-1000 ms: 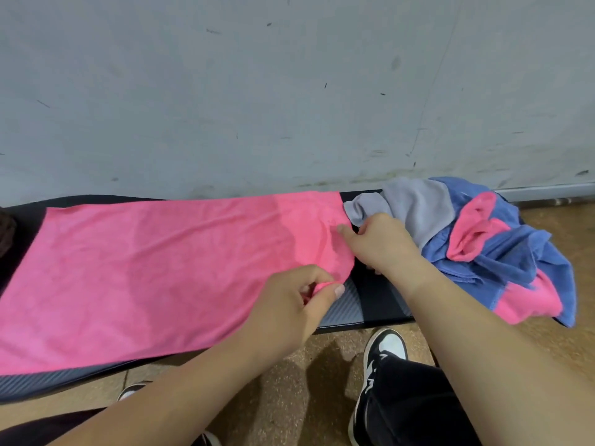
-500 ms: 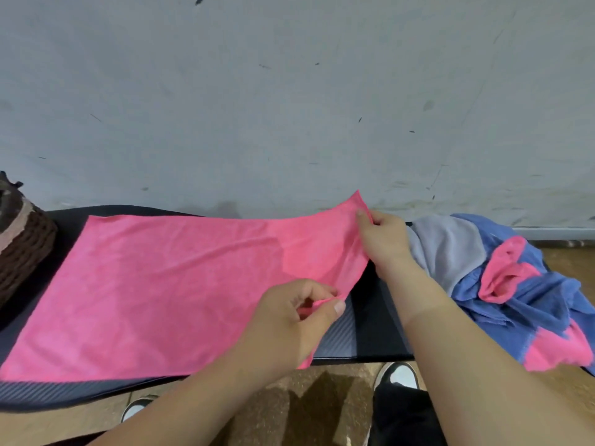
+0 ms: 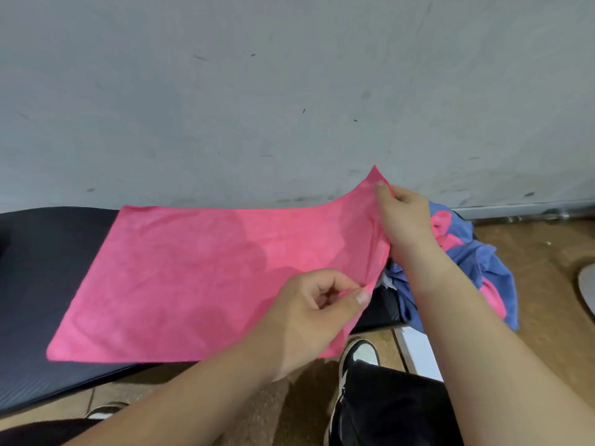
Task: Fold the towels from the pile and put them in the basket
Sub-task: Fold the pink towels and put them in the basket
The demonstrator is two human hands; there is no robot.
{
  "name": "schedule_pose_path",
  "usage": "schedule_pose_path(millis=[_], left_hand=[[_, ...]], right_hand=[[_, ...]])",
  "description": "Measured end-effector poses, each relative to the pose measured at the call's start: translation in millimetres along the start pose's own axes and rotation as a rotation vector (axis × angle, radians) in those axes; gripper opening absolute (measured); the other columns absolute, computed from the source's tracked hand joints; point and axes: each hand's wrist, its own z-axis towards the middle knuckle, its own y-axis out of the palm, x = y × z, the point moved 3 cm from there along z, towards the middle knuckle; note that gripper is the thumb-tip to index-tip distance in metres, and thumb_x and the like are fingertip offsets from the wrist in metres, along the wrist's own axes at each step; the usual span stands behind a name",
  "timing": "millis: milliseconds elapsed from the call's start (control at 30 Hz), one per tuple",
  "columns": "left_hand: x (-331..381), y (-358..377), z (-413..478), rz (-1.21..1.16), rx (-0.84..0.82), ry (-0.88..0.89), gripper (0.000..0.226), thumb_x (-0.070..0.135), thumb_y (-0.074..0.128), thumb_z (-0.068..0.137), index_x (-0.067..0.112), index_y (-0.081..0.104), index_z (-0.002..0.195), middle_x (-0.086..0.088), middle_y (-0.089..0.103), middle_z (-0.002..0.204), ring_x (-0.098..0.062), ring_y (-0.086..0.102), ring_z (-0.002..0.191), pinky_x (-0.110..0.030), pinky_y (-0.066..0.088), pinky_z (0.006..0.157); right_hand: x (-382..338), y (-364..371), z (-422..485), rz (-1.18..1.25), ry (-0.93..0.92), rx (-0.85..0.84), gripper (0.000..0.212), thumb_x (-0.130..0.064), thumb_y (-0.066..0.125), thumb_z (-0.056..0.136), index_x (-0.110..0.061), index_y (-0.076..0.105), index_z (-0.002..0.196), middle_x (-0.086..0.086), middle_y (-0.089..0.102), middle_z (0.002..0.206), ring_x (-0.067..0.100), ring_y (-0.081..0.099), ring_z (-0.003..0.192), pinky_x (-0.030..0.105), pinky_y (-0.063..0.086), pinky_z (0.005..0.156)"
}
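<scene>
Plain pink towel (image 3: 193,268); blue-and-pink pile (image 3: 476,262); black ribbed mat (image 3: 38,268).

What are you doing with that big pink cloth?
A person is starting to fold a pink towel spread on a dark mat. The left hand pinches the near right corner and the right hand lifts the far right corner off the mat. The rest of the towel lies flat. A pile of blue and pink towels waits to the right. No basket is in view.
</scene>
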Motion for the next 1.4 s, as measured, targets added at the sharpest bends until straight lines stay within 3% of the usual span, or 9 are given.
schedule_pose_path(millis=[367,567,767,933,1033,1100,1167,1233,1400], left_hand=[[-8.6,-144.2,-70.4,0.201,0.395,-0.103,0.012,0.010,0.073,0.093,0.007,0.066,0.084,-0.008,0.067,0.064,-0.025,0.072,0.058,-0.036,0.059,0.059],[-18.2,-223.0,-104.2,0.547,0.493,-0.183,0.012,0.018,0.074,0.086,0.020,0.069,0.076,0.002,0.072,0.062,-0.011,0.067,0.055,-0.032,0.054,0.060],[-33.9,-283.7,-123.2,0.477,0.580,-0.259,0.014,0.019,0.075,0.087,0.017,0.070,0.074,-0.004,0.072,0.059,-0.012,0.064,0.050,-0.034,0.053,0.060],[-60.3,-315.5,-134.4,0.517,0.491,-0.394,0.015,0.021,0.077,0.088,0.014,0.070,0.076,0.003,0.066,0.050,-0.005,0.058,0.042,-0.023,0.046,0.049],[-78.2,-323.5,-134.8,0.538,0.464,-0.466,0.019,0.022,0.077,0.088,0.006,0.071,0.078,0.015,0.059,0.045,0.009,0.054,0.039,-0.018,0.043,0.045],[-85.9,-326.6,-132.2,0.569,0.441,-0.493,0.026,0.029,0.077,0.086,0.005,0.072,0.078,0.012,0.060,0.051,0.001,0.055,0.044,-0.021,0.049,0.050],[-87.3,-329.2,-130.6,0.612,0.435,-0.504,0.028,0.033,0.077,0.086,0.008,0.072,0.075,0.013,0.061,0.053,-0.006,0.058,0.052,-0.022,0.048,0.053],[-83.7,-330.9,-130.8,0.631,0.432,-0.509,0.031,0.032,0.077,0.087,0.010,0.069,0.067,0.022,0.056,0.044,0.005,0.053,0.049,-0.018,0.039,0.050],[-71.6,-340.9,-136.4,0.623,0.447,-0.526,0.026,0.033,0.079,0.078,0.008,0.073,0.072,0.010,0.061,0.053,-0.004,0.055,0.050,-0.023,0.046,0.054]], right_hand=[[-51.6,139.9,-58.5,0.023,-0.065,-0.254,0.053,-0.029,0.054,0.094,-0.025,0.029,0.049,0.004,0.026,0.058,0.021,0.029,0.057,0.034,0.022,0.057],[-74.8,229.9,-88.6,-0.153,-0.121,-0.336,0.052,-0.024,0.053,0.091,-0.020,0.031,0.044,-0.006,0.024,0.044,0.021,0.031,0.050,0.036,0.028,0.052],[-106.8,306.2,-102.3,-0.346,-0.207,-0.378,0.042,-0.028,0.051,0.087,-0.003,0.058,0.054,0.017,0.056,0.049,0.042,0.067,0.058,0.045,0.059,0.058],[-84.1,364.3,-112.6,-0.434,-0.183,-0.463,0.040,-0.025,0.052,0.092,-0.014,0.048,0.054,0.005,0.048,0.050,0.025,0.049,0.046,0.032,0.042,0.046],[-50.7,385.7,-121.2,-0.525,-0.139,-0.537,0.040,-0.032,0.054,0.096,-0.013,0.055,0.061,0.007,0.057,0.062,0.027,0.055,0.058,0.029,0.040,0.055],[-38.9,391.0,-125.3,-0.563,-0.164,-0.546,0.045,-0.037,0.052,0.098,-0.012,0.054,0.060,0.008,0.058,0.063,0.031,0.055,0.064,0.031,0.043,0.062],[-41.9,393.0,-126.5,-0.588,-0.236,-0.532,0.050,-0.032,0.053,0.098,-0.012,0.046,0.053,0.006,0.045,0.052,0.032,0.045,0.059,0.031,0.036,0.059],[-52.9,393.6,-125.3,-0.566,-0.315,-0.499,0.051,-0.020,0.059,0.094,-0.013,0.038,0.048,0.006,0.030,0.048,0.030,0.032,0.056,0.033,0.030,0.052],[-82.7,400.5,-128.1,-0.480,-0.370,-0.439,0.016,-0.010,0.057,0.070,0.001,0.067,0.069,0.018,0.066,0.068,0.038,0.061,0.070,0.040,0.057,0.064]])
